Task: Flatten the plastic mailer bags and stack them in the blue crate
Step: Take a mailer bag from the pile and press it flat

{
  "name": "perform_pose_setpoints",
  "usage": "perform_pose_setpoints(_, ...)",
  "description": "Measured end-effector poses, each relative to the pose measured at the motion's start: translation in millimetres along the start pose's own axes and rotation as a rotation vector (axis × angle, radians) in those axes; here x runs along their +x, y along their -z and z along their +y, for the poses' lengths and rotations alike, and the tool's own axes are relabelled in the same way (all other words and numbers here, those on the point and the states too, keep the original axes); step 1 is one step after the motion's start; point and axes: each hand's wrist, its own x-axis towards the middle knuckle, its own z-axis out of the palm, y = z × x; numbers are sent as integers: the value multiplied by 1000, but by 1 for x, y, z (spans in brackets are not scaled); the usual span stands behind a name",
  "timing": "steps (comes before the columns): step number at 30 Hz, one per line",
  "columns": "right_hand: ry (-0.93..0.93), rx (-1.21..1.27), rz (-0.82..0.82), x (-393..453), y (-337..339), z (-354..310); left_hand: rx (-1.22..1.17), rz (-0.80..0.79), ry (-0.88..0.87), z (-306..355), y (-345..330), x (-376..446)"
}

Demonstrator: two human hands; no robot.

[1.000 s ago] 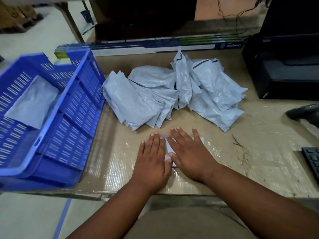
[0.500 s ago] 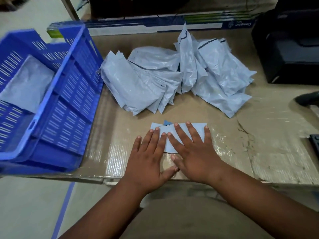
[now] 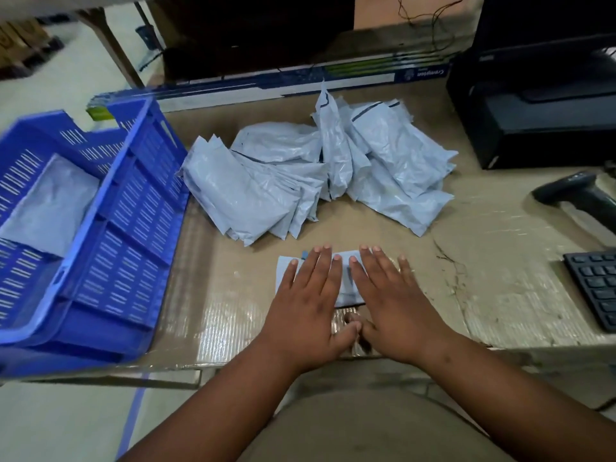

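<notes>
A small pale-blue mailer bag [image 3: 346,288] lies flat on the cardboard-covered table near its front edge. My left hand [image 3: 308,301] and my right hand [image 3: 393,301] press on it side by side, palms down, fingers straight and spread; they hide most of the bag. A loose pile of grey mailer bags [image 3: 310,175] sits behind it in the table's middle. The blue crate [image 3: 133,235] stands at the left, overhanging the table edge, with a flattened grey mailer [image 3: 50,208] lying inside it.
A black printer [image 3: 540,105] stands at the back right. A black barcode scanner [image 3: 576,198] and a keyboard corner [image 3: 596,285] lie on the right. A long blue-and-white box [image 3: 300,85] runs along the table's back edge.
Both hands have slid apart across the small mailer, left hand leftward and right hand rightward, still pressing it flat. The camera view has shifted slightly.
</notes>
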Motion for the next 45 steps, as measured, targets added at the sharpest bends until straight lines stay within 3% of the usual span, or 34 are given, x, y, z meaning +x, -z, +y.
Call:
perform_pose_setpoints(13, -3, 50, -51, -1, -8, 10, -60, -52, -59, 7, -30, 14)
perform_pose_setpoints(15, 11, 59, -47, -2, 2, 11, -84, -21, -69, 2, -24, 9)
perform_pose_setpoints(19, 152, 67, 126, 4, 26, 12, -124, 159, -53, -3, -16, 7)
perform_pose_setpoints(23, 212, 129, 94, 35, 23, -15, -190, 158, -17, -8, -24, 20)
perform_pose_setpoints(30, 116, 22, 14, 38, -3, -9, -29, 76, 14, -38, -39, 5)
perform_pose_setpoints(36, 15, 43, -41, 30, -3, 7, 66, -64, 149, -47, -32, -5)
perform_pose_setpoints(45, -106, 136, -74, 12, 6, 49, 37, -129, 274, -73, -16, -25)
